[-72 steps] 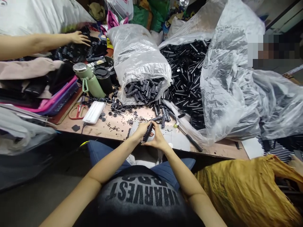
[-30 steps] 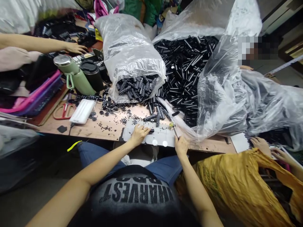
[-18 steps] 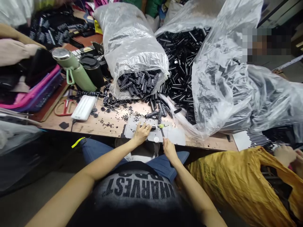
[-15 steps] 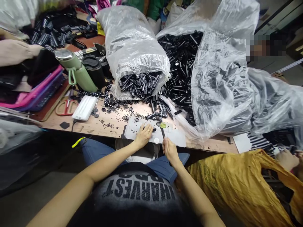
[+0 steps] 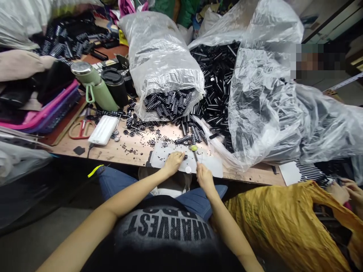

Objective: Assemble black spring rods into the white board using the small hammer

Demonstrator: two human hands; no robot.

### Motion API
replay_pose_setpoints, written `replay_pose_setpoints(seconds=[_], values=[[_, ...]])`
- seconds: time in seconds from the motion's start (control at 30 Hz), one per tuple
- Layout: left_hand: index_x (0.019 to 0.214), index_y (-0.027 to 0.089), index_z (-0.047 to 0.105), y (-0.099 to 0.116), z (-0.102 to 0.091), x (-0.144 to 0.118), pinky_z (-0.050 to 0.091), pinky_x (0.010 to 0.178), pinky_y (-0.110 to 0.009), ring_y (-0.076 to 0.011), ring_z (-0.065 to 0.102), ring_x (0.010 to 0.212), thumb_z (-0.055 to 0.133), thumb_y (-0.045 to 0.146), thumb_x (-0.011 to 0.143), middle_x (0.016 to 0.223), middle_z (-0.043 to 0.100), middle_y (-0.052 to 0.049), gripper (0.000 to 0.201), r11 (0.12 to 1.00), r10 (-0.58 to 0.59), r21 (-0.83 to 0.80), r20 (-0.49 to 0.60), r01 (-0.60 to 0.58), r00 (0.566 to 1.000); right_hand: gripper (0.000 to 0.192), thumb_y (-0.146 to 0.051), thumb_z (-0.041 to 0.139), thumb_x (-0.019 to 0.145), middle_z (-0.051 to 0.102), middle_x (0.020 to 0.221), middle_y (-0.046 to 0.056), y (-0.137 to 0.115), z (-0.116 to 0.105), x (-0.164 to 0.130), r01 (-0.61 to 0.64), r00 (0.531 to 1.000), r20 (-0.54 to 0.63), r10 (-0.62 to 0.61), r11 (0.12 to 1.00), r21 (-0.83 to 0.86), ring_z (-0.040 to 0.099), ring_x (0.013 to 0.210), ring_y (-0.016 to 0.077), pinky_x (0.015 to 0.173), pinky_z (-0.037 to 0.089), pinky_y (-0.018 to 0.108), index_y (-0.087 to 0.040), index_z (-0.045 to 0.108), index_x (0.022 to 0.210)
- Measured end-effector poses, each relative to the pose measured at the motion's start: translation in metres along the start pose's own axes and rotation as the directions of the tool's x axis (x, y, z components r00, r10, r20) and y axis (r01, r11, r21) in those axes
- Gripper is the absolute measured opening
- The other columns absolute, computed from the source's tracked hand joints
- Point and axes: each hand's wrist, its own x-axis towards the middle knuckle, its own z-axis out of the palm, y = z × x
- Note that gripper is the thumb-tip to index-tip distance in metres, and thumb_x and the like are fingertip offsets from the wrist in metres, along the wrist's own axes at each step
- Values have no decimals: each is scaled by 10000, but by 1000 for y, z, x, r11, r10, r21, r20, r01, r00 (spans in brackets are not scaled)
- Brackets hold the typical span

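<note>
Now | small black part (image 5: 183,155) lies on the white sheet (image 5: 211,166) at the counter's (image 5: 124,151) near edge, long axis left-right | our left hand (image 5: 173,162) pins it | our right hand (image 5: 204,176) grips a green-tipped tool (image 5: 194,150), tip just right of the part.

Black T-shirt (image 5: 167,238), short-sleeved; sleeves end out of view, both forearms bare. Chest print in pale block capitals with a dotted fill, seen upside down from the head camera: a large word ending "HARVEST", a smaller line above it too foreshortened to read. Blue denim jeans (image 5: 195,194) at 12 o'clock from the shirt, both thighs showing. Left hand (image 5: 173,162) and right hand (image 5: 204,177): no gloves, no watch seen.
</note>
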Motion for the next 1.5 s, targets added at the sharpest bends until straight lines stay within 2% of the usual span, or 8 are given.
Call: replay_pose_setpoints(seconds=[0.23,0.57,0.8,0.9,1.0,1.17,1.3,1.5], values=[[1195,125,549,28,-19,-10,472,756,-335,-231,571,943,430,88,888,1021,615,-143,331,994,106,-32,98,-103,990,416,-403,312,997,643,731,108,90,-10,22,-296,945,-196,260,938,-179,603,681,207,636,348,288,-147,614,871],[1045,122,606,-18,-11,133,263,1071,-496,-280,379,1335,441,118,904,1382,485,-177,217,858,494,151,16,-490,869,279,-355,450,943,614,1088,147,75,-30,77,-29,899,-437,12,999,-31,504,1063,257,930,382,378,-143,593,1055],[1163,123,530,-4,-50,91,456,866,-359,-222,590,1002,401,181,933,1037,635,-133,270,915,123,-356,-208,-192,970,213,-233,509,876,676,1008,118,37,-68,136,207,946,-306,-103,920,332,589,971,209,927,433,383,-119,666,964],[1173,142,530,-10,-73,66,474,811,-328,-208,599,946,470,292,918,1051,634,-118,301,770,-146,-637,-231,-36,962,282,-348,512,895,704,904,82,25,-73,124,270,957,-224,-187,855,442,641,792,165,755,518,318,-134,681,968],[920,141,617,-11,-85,54,473,651,-262,-159,597,709,652,364,794,802,647,-51,258,518,-171,-851,-2,88,985,419,-483,494,895,704,884,100,6,-73,105,276,950,-77,-303,696,663,659,742,172,667,546,320,-129,671,1032],[725,161,527,-5,-80,50,252,361,-178,-55,346,341,746,411,677,423,426,78,336,11,-352,-917,369,398,860,806,-499,743,689,439,1411,132,-33,-61,76,491,871,-250,-423,744,453,430,1293,299,1028,410,489,-234,425,1381],[851,154,545,-5,-77,45,250,336,-160,-45,368,326,753,469,665,465,457,83,421,-98,-361,-932,359,347,861,1059,-352,831,578,331,1465,162,-39,-47,61,555,828,-204,-523,817,157,302,1363,343,1117,279,533,-209,267,1463],[1021,148,570,-10,-87,36,289,334,-153,-39,430,354,680,576,705,614,532,49,544,-316,-295,-913,353,258,888,1168,-432,821,600,261,1475,192,-26,-30,54,527,849,-228,-476,791,310,252,1393,338,1114,314,524,-190,106,1491]])
